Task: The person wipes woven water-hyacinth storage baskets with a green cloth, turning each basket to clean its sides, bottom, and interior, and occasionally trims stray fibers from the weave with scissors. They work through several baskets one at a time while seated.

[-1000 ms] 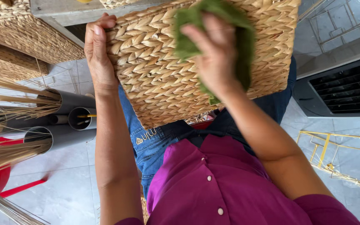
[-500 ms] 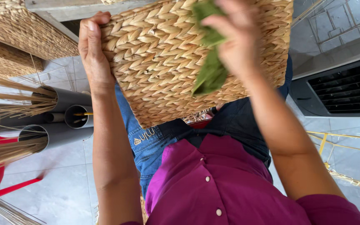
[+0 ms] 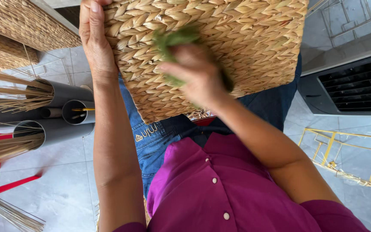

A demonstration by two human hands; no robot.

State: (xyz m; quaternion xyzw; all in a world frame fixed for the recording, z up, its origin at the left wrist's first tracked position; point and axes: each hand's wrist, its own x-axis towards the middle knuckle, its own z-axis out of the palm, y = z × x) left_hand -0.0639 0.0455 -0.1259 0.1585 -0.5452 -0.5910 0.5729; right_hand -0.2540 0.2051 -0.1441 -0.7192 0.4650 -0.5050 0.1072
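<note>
Wiping woven basket (image 3: 245,47), green cloth (image 3: 172,41)

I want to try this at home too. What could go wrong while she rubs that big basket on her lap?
The large woven straw basket rests tilted on her lap, steadied only by the left hand at its edge, so it might slip. The right hand rubs a green cloth over rough weave, which could snag or scratch fingers.
</note>
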